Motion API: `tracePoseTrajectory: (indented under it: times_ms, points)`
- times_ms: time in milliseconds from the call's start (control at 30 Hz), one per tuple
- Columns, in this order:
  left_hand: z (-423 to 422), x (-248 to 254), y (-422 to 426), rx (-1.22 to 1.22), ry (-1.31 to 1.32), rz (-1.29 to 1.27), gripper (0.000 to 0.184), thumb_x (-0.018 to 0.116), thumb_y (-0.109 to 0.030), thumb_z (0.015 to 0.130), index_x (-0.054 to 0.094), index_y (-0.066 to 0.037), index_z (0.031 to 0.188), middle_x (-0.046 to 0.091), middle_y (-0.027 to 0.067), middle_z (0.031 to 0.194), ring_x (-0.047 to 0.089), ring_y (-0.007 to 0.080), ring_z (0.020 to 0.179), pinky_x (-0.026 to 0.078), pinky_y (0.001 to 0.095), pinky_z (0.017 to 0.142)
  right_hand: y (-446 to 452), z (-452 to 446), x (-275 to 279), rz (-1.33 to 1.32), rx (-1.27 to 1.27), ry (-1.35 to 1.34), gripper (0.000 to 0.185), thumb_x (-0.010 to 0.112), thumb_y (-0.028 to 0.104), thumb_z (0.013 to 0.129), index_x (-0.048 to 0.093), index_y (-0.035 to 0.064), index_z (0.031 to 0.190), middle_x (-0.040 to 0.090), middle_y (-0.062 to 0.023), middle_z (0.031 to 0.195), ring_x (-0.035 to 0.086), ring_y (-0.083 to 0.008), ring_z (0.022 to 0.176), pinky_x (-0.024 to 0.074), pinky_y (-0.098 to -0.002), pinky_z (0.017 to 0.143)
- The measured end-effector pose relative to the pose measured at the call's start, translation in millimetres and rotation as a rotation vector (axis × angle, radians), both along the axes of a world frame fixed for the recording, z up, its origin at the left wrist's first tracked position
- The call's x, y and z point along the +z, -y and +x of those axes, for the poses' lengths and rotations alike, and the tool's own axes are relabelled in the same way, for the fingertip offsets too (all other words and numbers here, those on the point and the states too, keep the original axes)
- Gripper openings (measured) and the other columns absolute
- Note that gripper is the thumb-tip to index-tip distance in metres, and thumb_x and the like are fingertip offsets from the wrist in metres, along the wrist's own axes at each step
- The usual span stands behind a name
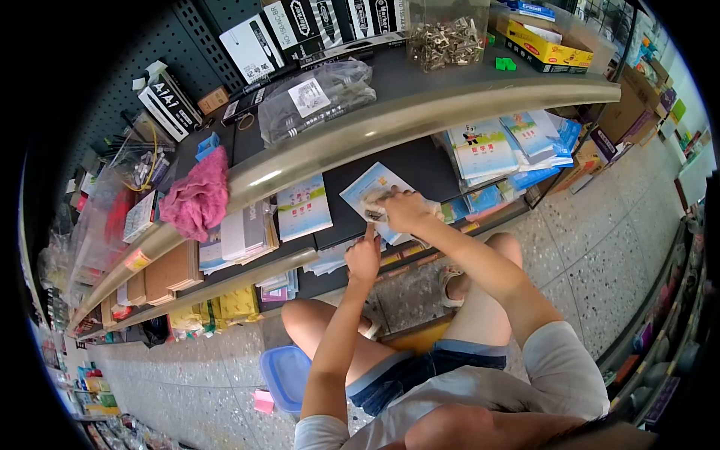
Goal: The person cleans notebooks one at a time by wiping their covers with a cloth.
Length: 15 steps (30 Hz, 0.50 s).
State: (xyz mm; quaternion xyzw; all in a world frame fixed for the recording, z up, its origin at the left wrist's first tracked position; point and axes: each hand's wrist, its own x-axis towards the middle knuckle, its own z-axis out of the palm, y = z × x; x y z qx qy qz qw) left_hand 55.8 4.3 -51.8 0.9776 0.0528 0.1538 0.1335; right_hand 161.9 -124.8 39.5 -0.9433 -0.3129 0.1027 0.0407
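Observation:
A light blue and white notebook [381, 178] lies at an angle on the dark lower shelf. My right hand [407, 211] is closed on a pale, dirty-looking cloth [373, 201] and presses it against the notebook's cover. With its index finger stretched out, my left hand [364, 259] touches the notebook's near left edge. The other left fingers are curled and partly hidden. Just left of it, another notebook [304, 204] with a printed cover lies on the shelf.
Stacked notebooks [484, 150] fill the shelf's right end. A curved shelf edge [360, 139] crosses above my hands. Over it hangs a pink cloth [199, 193]. The upper shelf holds marker boxes [296, 30] and a clear bin of metal clips [448, 43]. A blue plastic tub [286, 377] stands on the floor.

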Motion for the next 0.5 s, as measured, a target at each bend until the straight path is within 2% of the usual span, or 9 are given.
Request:
tracePoseTrajectory:
  times_ms: [67,167,300,400,500]
  points:
    - [-2,6,2,0.002,0.029,0.003,0.049,0.065,-0.024,0.083,0.053,-0.014,0.130,0.065,0.0114,0.065,0.063,0.0289,0.052,0.052,0.0398,0.049,11,10,1,-0.056,-0.066,0.050,0.047,0.053,0.020,0.081,0.057,0.0189,0.128,0.053,-0.0229,0.124,0.061,-0.0381,0.105,0.0503,-0.0431,0.084]
    - [-4,3,1,-0.003,0.066,-0.005,0.055,0.065,-0.022,0.082,0.050,-0.014,0.134,0.064,0.0118,0.063,0.063,0.0289,0.050,0.052,0.0396,0.047,30,32,-1,-0.124,-0.236,0.122,0.035,0.053,0.018,0.082,0.064,0.0066,0.113,0.055,-0.0208,0.123,0.061,-0.0341,0.104,0.0482,-0.0433,0.085]
    - [-4,6,4,0.030,0.044,-0.072,0.049,0.064,-0.024,0.084,0.054,-0.018,0.131,0.065,0.0136,0.063,0.064,0.0314,0.054,0.051,0.0423,0.050,47,53,5,-0.141,-0.307,0.144,0.039,0.055,0.020,0.081,0.063,0.0056,0.116,0.054,-0.0200,0.125,0.061,-0.0347,0.104,0.0481,-0.0436,0.086]
    - [-5,7,7,0.052,0.049,-0.121,0.047,0.064,-0.023,0.084,0.055,-0.018,0.130,0.065,0.0141,0.064,0.064,0.0325,0.055,0.051,0.0437,0.050,32,28,20,-0.019,-0.216,0.111,0.039,0.056,0.021,0.081,0.063,0.0066,0.117,0.052,-0.0196,0.127,0.060,-0.0370,0.105,0.0488,-0.0455,0.087]
    - [-4,-6,6,0.047,0.092,-0.136,0.045,0.064,-0.023,0.084,0.056,-0.017,0.128,0.065,0.0149,0.064,0.064,0.0338,0.056,0.051,0.0444,0.051,1,3,16,0.093,0.011,-0.045,0.041,0.059,0.029,0.081,0.061,0.0163,0.121,0.053,-0.0219,0.127,0.059,-0.0374,0.108,0.0491,-0.0487,0.087]
